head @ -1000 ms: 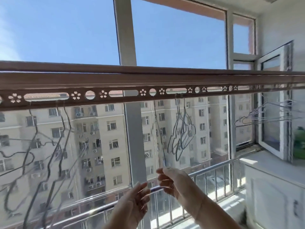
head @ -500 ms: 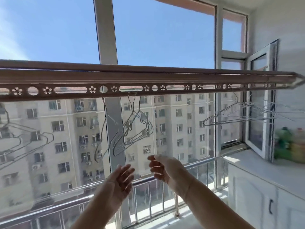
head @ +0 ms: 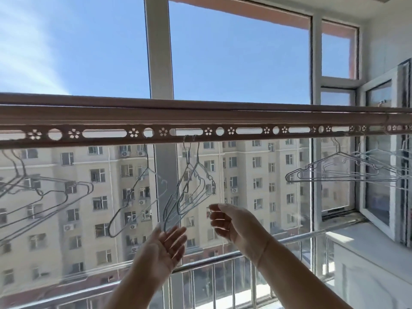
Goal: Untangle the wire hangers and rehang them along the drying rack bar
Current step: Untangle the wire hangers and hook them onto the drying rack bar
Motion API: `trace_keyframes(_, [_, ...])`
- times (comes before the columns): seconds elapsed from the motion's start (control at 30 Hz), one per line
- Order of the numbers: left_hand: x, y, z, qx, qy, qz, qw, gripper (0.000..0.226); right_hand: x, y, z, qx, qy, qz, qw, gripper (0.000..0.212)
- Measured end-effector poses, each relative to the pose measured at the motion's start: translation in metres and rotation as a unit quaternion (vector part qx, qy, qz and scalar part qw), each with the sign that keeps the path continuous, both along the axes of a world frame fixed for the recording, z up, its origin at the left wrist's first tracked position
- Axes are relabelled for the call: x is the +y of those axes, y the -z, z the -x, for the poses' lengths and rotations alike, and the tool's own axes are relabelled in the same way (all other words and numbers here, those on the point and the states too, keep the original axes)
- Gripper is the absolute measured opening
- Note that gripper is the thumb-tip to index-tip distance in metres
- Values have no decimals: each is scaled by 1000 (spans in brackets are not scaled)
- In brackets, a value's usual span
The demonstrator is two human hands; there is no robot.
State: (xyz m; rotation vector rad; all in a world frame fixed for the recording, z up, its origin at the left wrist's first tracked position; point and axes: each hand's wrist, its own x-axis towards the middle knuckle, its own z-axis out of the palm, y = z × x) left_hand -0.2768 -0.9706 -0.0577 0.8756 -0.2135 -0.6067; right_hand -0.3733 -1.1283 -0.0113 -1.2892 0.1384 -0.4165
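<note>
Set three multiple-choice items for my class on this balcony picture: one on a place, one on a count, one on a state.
1. Where does the middle bunch of hangers hang?
A) the floor
B) the rack bar
C) a door knob

2. How many hands show?
A) one
B) three
C) two

3. How is the left hand?
A) fingers straight, gripping nothing
B) fist round a hanger
C) flat on a wall

Answers:
1 B, the hooks sit in the bar's perforated strip.
2 C, the left hand and the right hand are raised.
3 A, its fingers reach up below the bunch.
</note>
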Motion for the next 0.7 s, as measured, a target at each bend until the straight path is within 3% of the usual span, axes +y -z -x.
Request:
trace_keyframes(0.27, [-6,-22,-21,-34,-6,-7,999,37,-7,-24,-43,-43,-26,-29,998,26])
trace_keyframes(0.57, [-31,-61,-20,-166,-34,-81,982,38,-25,-62,-64,-16,-41,15,999,20])
trace_keyframes(0.7, [-43,-82,-16,-167,-9,-85,982,29,-32,-70,-67,-20,-61,22,998,19])
